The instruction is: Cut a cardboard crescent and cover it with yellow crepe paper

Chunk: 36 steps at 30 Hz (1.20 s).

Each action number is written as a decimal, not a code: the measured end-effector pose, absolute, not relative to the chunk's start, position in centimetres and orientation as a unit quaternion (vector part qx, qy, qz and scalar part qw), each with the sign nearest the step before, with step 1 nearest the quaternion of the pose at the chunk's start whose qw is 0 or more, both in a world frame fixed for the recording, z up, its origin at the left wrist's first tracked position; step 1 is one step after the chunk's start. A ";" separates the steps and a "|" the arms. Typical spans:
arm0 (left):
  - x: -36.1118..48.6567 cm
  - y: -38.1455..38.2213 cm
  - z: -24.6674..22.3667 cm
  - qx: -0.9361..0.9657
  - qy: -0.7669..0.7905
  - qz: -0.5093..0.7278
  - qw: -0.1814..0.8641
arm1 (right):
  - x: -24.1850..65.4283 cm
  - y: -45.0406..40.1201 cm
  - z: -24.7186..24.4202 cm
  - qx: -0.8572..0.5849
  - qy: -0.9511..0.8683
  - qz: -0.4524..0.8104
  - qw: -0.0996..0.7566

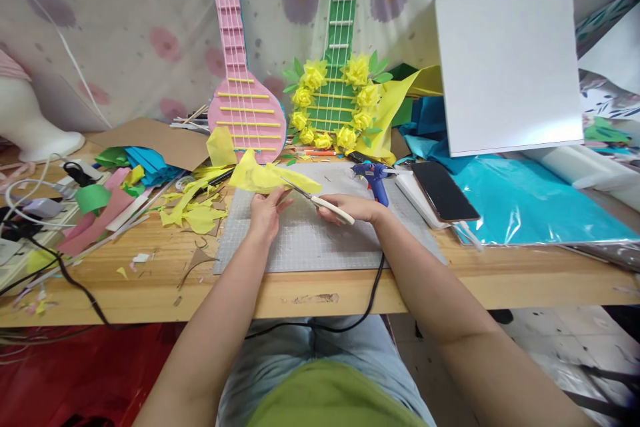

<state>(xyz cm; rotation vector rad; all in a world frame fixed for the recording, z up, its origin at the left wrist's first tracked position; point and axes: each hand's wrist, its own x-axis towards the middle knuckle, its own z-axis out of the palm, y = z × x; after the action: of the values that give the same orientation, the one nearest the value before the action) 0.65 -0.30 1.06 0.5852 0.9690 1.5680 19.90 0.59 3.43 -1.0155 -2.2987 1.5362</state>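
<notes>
My left hand (267, 212) is closed on a piece of yellow crepe paper (255, 175), pinching its lower edge above the grey cutting mat (305, 247). In my right hand (345, 207) is a pair of scissors (333, 208) with white handles, its fingers wrapped round them. The scissor blades point up and left and meet the yellow paper. Just behind my right hand a blue glue gun (374, 180) lies on the mat. Yellow paper scraps (200, 216) are heaped left of the mat.
Behind the mat lean a pink paper guitar (247, 110) and a green one (333, 97) ringed with yellow paper flowers. A phone (444, 191), a blue plastic-wrapped sheet (545, 204) and a white board (510, 67) are right. Power strips with cables (37, 234) lie left. A black cord (376, 287) crosses the table's front edge.
</notes>
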 end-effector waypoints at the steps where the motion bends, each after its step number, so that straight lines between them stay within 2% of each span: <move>1: 0.7 -0.3 1.1 0.249 0.412 0.668 0.568 | 19.9 0.6 3.4 -0.342 -0.778 0.517 0.098; 16: 0.8 -0.4 1.3 0.245 0.425 0.666 0.563 | 19.6 0.6 3.4 -0.352 -0.739 0.562 0.121; 25: 0.7 -0.3 1.3 0.221 0.420 0.656 0.587 | 19.4 0.8 3.1 -0.385 -0.744 0.529 0.132; 31: 0.7 -0.6 1.5 0.245 0.424 0.644 0.588 | 19.7 0.7 3.3 -0.382 -0.726 0.555 0.136; 36: 0.6 -0.8 1.6 0.300 0.424 0.662 0.541 | 20.4 0.7 4.0 -0.369 -0.781 0.486 0.130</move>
<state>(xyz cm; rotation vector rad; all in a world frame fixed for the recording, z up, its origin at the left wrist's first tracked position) 0.64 -0.79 1.62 0.7125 1.0075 1.5720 20.44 0.69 4.01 -1.0733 -2.2688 1.4131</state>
